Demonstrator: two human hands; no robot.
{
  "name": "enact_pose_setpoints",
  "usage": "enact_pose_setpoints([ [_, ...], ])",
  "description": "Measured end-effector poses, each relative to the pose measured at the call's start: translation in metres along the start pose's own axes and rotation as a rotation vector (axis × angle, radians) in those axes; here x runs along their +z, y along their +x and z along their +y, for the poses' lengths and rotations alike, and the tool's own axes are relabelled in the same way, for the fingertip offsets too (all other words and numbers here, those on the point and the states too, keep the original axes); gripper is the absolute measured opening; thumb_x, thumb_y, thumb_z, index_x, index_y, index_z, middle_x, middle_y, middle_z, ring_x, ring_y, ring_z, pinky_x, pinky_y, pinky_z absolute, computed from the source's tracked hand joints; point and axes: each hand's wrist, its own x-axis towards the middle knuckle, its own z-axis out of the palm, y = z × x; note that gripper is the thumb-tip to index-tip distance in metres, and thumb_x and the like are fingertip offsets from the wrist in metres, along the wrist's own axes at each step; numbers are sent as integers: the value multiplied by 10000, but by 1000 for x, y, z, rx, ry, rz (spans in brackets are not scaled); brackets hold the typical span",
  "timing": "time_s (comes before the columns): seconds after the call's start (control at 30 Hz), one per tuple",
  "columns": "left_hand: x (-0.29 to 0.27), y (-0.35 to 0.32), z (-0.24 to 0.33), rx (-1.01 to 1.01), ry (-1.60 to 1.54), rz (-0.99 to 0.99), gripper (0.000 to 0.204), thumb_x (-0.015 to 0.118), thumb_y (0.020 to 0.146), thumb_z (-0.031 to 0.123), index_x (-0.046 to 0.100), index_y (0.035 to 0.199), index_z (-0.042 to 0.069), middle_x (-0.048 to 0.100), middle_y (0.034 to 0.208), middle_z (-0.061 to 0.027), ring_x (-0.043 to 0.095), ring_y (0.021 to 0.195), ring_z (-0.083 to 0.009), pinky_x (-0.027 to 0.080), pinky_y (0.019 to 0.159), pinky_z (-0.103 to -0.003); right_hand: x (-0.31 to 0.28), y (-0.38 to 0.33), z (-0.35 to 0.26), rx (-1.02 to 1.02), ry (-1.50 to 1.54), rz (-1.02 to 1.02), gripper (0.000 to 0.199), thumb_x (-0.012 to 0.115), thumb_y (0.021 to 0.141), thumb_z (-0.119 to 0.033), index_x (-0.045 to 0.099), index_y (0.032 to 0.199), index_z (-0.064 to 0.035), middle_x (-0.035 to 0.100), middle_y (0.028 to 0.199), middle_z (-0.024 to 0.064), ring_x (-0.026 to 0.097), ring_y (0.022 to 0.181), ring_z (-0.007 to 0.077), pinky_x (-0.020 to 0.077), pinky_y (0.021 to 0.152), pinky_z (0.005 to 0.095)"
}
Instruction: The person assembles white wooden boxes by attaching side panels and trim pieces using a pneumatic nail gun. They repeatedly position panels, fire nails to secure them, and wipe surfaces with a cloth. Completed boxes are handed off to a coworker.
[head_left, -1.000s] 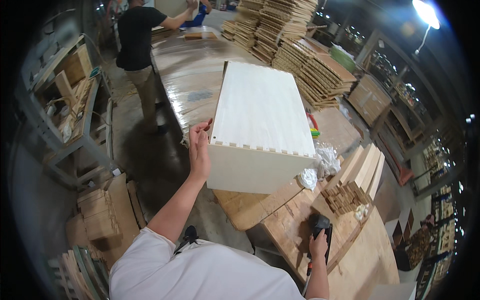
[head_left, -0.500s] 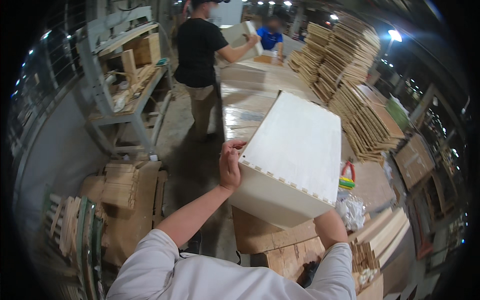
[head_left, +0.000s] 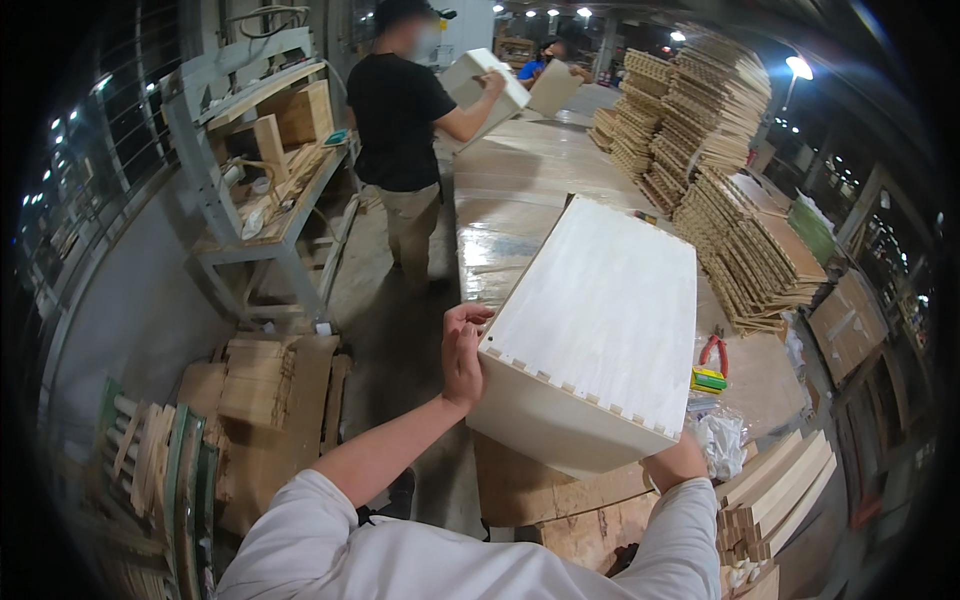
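Note:
A pale wooden box with finger-jointed edges is tilted in front of me over the workbench. My left hand holds its near left corner, palm against the side and fingers curled at the edge. At the lower right corner, my right hand goes behind the box; its fingers are hidden, so their grip cannot be seen. Whether the box's underside touches the bench is hidden too. Just right of the box lie red-handled pliers and a small yellow-green pack.
Stacked jointed panels line the bench's right side. Nearer are a crumpled plastic bag and wooden strips. Ahead left, a co-worker holds another box; beyond, a person in blue handles a panel. A grey machine frame stands left.
My view has shifted slightly, and the box with my hands sits a little lower and further right in it. The far person in blue now has a panel raised.

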Motion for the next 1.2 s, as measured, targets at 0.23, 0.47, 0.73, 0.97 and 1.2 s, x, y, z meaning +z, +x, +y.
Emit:
enact_pose_setpoints([
  [0.23, -28, 40, -62, -464, -403, -73, 361, 367, 987, 441, 507, 1099, 128, 568, 1050, -30, 515, 956, -147, 432, 801, -319, -37, -151, -1, -374, 210, 186, 479, 516, 946, -283, 448, 1337, -14, 565, 1252, 116, 564, 1120, 221, 482, 907, 333],
  [0.47, 48, 147, -248, -361, 83, -530, 493, 469, 980, 417, 481, 1231, -7, 562, 1204, -134, 517, 1099, -212, 425, 901, -351, 44, -231, 147, -328, 67, 675, 527, 488, 963, -351, 417, 1361, -15, 489, 1339, 87, 455, 1231, 217, 389, 1002, 386],
  [0.73, 131, 168, -300, -774, -499, -875, 463, 349, 1023, 378, 523, 1198, -14, 605, 1076, -98, 564, 948, -171, 465, 826, -297, 97, -182, 184, -299, 56, 1072, 403, 493, 960, -381, 571, 1122, -21, 572, 988, 5, 490, 933, 123, 395, 858, 289],
  [0.97, 37, 239, -264, 94, 384, -681, 461, 381, 1003, 395, 656, 1065, 30, 680, 908, -141, 634, 798, -258, 475, 736, -363, 93, -154, 111, -319, 277, 1181, 531, 352, 1007, -442, 564, 1170, 17, 609, 1065, 45, 524, 977, 133, 402, 890, 285],
  [1.2, 1, 252, -111, 82, 907, -900, 556, 429, 951, 457, 644, 834, -41, 610, 792, -281, 628, 793, -408, 444, 676, -469, 51, -138, 114, -99, 354, 1044, 551, 373, 995, -440, 601, 1175, 28, 649, 1083, 100, 585, 999, 181, 456, 879, 321],
])
